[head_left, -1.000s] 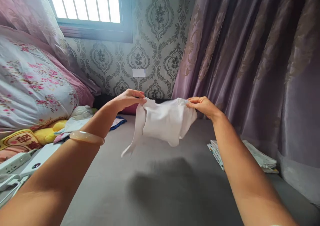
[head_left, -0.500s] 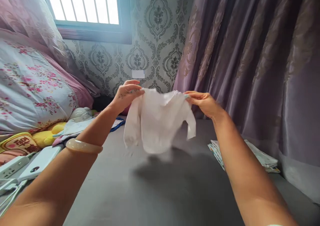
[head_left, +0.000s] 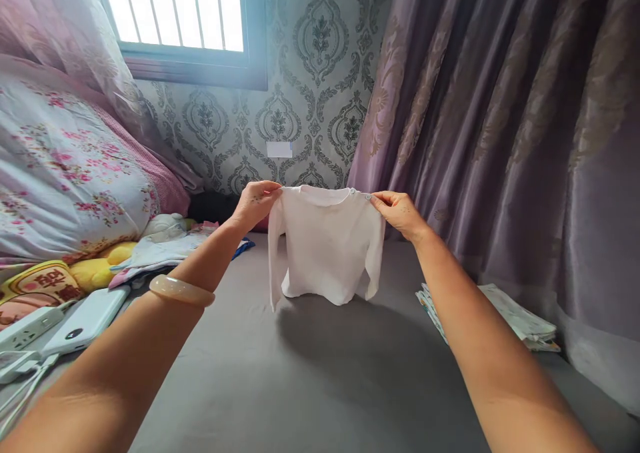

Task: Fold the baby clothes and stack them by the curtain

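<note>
A small white long-sleeved shirt point(head_left: 325, 246) hangs upright between my hands, its round neckline at the top and small buttons by the shoulder on the right. My left hand point(head_left: 259, 203) pinches the shoulder on the left side. The other shoulder, near the buttons, is pinched by my right hand point(head_left: 399, 211). Both sleeves dangle at the sides, and the hem is at or just above the grey sheet point(head_left: 320, 379), where a shadow falls.
Folded cloths point(head_left: 520, 316) lie by the purple curtain point(head_left: 525, 173) on the right. Along the left are a floral bundle point(head_left: 75, 173), a yellow plush toy point(head_left: 97, 269), clothes point(head_left: 160, 249), a white power bank point(head_left: 87, 319) and a power strip point(head_left: 27, 329) with cables.
The shirt was swinging and blurred, with its sleeve flared out; now it hangs flat and still, neckline spread. My hands stay on its shoulders, slightly lower.
</note>
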`<state>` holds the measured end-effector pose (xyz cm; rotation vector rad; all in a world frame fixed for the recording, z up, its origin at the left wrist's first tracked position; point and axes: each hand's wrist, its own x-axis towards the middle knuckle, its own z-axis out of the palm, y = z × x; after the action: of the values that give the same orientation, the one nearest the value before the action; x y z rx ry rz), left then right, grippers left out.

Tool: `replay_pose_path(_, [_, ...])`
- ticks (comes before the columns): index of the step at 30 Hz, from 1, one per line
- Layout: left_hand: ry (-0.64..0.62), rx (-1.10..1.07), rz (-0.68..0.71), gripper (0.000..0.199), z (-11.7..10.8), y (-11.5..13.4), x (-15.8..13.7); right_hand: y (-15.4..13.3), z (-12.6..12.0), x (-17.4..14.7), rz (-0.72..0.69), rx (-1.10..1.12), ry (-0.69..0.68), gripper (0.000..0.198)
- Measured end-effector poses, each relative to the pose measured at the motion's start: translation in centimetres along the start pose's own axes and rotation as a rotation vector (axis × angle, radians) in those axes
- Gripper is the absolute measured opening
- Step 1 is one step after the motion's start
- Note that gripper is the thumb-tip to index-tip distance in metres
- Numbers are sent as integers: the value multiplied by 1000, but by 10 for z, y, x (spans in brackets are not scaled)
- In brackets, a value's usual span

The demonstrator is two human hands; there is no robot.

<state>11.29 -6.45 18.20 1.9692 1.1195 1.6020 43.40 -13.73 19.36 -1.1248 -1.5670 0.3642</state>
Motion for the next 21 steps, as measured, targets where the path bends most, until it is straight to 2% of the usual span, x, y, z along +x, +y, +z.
replay_pose_path(6, [114,206,-88,25,9,11,-8,3,14,2,-78,-251,136,33])
replay_pose_path(10, [173,268,-145,19,14,21,-17,-14,23,-7,-136,-401,214,28])
replay_pose_path(13, [208,281,-151,19,15,22,-22,-28,27,-15,-232,-488,219,25])
replay_pose_path(17, [311,310,-41,22,13,20,-32,-40,26,-22,-392,-614,159,26])
replay_pose_path(21, [375,334,127,26,4,22,-45,-49,23,-32,-448,-746,181,37])
